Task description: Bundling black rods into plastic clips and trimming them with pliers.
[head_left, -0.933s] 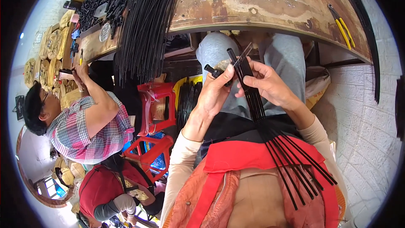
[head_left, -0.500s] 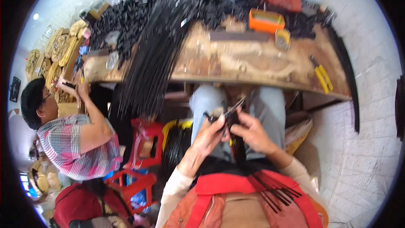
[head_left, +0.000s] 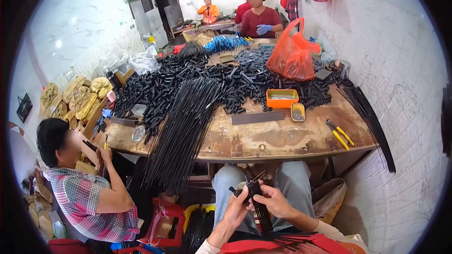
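Slim black rods [head_left: 263,217] in right hand [head_left: 277,203], scuffed table [head_left: 226,143]

We see a tabletop [head_left: 268,136] of worn wood. Over it sits a glossy plastic bag [head_left: 293,61]; before it, our held rods [head_left: 262,214] look smooth.

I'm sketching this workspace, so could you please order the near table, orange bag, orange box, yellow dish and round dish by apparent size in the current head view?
1. Near table
2. Orange bag
3. Orange box
4. Yellow dish and round dish: too alike to rank.
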`<act>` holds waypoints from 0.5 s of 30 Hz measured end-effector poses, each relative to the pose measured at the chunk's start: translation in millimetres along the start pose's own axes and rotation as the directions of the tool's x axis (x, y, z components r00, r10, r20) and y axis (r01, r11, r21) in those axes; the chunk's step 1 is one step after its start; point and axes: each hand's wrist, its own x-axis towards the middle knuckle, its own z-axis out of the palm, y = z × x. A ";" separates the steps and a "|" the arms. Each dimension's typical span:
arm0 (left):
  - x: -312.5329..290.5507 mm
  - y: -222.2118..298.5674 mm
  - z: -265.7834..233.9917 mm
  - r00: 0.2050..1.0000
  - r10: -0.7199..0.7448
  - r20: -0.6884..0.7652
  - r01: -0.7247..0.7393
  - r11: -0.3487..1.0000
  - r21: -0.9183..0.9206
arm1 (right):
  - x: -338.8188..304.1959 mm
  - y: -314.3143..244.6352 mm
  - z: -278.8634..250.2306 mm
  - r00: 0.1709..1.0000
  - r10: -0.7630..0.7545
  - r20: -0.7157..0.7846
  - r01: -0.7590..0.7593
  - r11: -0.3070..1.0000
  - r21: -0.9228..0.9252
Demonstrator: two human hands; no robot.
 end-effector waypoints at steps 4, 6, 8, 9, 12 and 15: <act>-0.7 3.4 12.9 0.996 0.068 -0.056 -0.070 0.997 -0.024 | 3.5 4.6 -2.2 0.999 -0.019 0.032 0.018 0.999 0.041; 2.2 3.8 6.7 0.999 0.045 -0.024 -0.045 0.999 -0.021 | 1.8 -1.3 -0.5 0.999 -0.005 0.034 0.004 0.999 0.045; 2.3 4.6 7.2 1.000 0.010 0.008 -0.010 1.000 -0.029 | 1.3 -2.8 -0.6 1.000 0.012 0.027 -0.013 0.999 0.052; 2.0 6.2 7.4 1.000 0.011 0.011 -0.011 1.000 -0.028 | 2.7 -1.8 -1.6 0.998 0.006 0.062 -0.010 0.998 0.065; -1.5 5.4 11.2 0.999 0.012 0.031 -0.011 0.998 -0.056 | -1.6 -3.2 -0.8 0.996 0.015 0.089 -0.023 0.996 0.092; -0.8 3.8 15.6 1.000 0.023 -0.011 -0.024 0.999 -0.029 | -1.0 -4.1 -4.9 0.996 0.028 0.081 -0.036 0.995 0.091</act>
